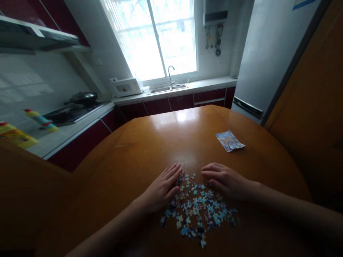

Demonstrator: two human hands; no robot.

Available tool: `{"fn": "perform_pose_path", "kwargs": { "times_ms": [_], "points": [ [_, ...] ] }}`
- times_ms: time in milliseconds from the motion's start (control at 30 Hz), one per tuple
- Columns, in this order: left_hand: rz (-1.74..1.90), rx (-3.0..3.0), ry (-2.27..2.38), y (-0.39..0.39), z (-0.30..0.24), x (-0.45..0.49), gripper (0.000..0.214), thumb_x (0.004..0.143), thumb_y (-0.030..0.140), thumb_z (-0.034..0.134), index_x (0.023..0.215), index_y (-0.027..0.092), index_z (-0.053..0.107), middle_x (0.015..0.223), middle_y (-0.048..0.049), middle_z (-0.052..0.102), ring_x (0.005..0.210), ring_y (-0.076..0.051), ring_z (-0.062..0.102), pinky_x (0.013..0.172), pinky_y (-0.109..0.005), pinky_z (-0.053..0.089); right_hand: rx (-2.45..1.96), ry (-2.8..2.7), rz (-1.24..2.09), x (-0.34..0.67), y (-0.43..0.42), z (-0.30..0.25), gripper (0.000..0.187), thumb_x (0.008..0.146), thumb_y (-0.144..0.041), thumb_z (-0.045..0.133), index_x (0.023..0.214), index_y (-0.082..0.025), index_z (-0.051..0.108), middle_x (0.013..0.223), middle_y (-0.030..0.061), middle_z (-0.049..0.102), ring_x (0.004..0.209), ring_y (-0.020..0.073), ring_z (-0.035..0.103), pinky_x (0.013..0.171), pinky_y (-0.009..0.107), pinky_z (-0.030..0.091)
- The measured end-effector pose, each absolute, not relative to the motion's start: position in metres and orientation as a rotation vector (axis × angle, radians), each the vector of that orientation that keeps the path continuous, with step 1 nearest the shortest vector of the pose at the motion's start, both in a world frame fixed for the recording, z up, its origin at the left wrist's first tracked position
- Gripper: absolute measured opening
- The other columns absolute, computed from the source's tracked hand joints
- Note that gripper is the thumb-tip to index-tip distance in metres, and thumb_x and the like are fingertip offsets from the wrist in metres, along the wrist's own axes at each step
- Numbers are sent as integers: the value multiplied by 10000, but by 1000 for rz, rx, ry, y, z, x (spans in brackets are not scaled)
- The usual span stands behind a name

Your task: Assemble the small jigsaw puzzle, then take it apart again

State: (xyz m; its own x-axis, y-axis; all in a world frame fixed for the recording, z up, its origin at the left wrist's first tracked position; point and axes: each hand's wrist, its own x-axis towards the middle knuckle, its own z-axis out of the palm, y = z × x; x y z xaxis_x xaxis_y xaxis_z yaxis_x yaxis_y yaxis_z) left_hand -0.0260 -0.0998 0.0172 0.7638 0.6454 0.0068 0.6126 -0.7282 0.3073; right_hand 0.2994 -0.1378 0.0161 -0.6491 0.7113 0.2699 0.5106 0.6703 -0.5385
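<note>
A pile of small jigsaw puzzle pieces [197, 207], mostly blue and white, lies scattered on a round wooden table [150, 142]. My left hand [162, 187] rests flat on the table at the pile's left edge, fingers stretched out and touching the outer pieces. My right hand [226, 180] lies flat at the pile's upper right edge, fingers extended toward the left over a few pieces. Neither hand holds anything.
A small printed card [229, 140] lies on the table at the far right. Behind the table runs a kitchen counter with a sink [167, 88], a microwave [125, 87] and a stove with a pan [81, 98]. A fridge [265, 60] stands at the right. Bottles [40, 119] stand at the left.
</note>
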Motion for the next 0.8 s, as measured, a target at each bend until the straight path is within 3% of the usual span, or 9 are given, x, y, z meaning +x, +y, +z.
{"fn": "perform_pose_path", "kwargs": {
  "times_ms": [100,233,433,800],
  "points": [
    [50,2730,976,-111,11,-23,825,946,623,421,1574,258,32,1638,-62,78,1517,-284,109,1238,-529,135,-884,-2575,645,271,-131,18,636,979,-466,474,1531,-187,325,1580,137,324,1454,276,286,1192,469,243],
    [-4,2755,956,-121,11,-19,940,903,698,421,1565,242,-65,1635,-74,22,1519,-295,69,1238,-533,94,-867,-2696,747,250,-131,16,807,961,-563,449,1573,-169,101,1634,129,79,1514,279,78,1232,491,59],
    [-33,2763,909,-129,9,-19,933,915,708,369,1553,238,-124,1630,-79,-6,1521,-285,47,1240,-515,64,-892,-2738,730,261,-142,4,922,924,-658,434,1555,-165,-24,1623,134,1,1512,292,28,1227,506,-9],
    [-23,2745,846,-150,13,-11,937,906,721,365,1566,222,-74,1631,-85,25,1516,-292,90,1247,-490,108,-931,-2735,704,278,-171,-3,1029,876,-710,466,1556,-120,-33,1614,174,-21,1507,315,31,1234,506,29]
  ]
}}
